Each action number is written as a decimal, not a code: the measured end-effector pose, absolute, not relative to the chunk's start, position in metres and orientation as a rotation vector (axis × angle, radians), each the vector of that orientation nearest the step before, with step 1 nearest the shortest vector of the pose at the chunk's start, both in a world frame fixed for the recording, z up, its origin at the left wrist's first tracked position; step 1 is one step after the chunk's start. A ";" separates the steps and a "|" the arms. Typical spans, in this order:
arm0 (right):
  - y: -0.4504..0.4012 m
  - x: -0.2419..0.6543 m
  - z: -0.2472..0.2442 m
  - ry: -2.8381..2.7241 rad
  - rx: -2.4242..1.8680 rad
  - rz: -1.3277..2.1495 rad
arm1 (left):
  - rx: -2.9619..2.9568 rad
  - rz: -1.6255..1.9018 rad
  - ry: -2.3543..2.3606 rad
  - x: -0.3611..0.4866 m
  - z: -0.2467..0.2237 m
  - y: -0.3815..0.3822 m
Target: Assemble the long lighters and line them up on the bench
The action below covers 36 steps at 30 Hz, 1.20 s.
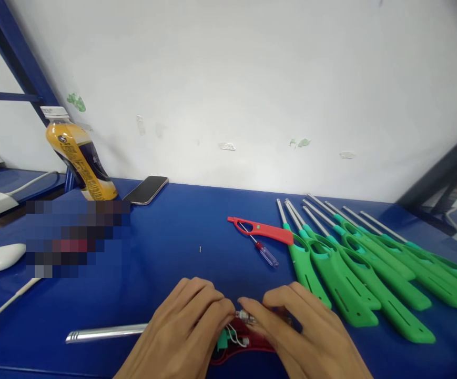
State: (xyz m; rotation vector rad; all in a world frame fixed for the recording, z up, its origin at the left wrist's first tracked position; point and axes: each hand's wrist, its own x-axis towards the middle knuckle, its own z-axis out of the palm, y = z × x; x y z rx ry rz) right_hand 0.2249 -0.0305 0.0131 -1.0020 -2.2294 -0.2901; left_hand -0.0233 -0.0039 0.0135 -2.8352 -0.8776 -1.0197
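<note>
Near the table's front edge lies an opened red lighter body (257,343), with white wires and a green part (223,341) showing inside. A metal tube (108,332) sticks out to the left, beyond my left hand (191,329). The fingers of that hand are bent together over the body's left part, beside a small clear and metallic piece (245,316). My right hand (305,329) is closed around the right end of this piece, thumb and fingers pinched. Part of the body is hidden under both hands.
A red shell half (270,231) and a screwdriver (266,254) lie beyond my hands, near a small screw (200,249). Several green lighters (341,279) fill the right side. At the left are a bottle (80,158), a phone (148,190) and a white cable (9,306).
</note>
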 end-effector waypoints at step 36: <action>-0.031 0.229 0.013 -2.226 -1.035 -0.214 | -2.877 -0.969 -0.925 -0.025 0.012 -0.005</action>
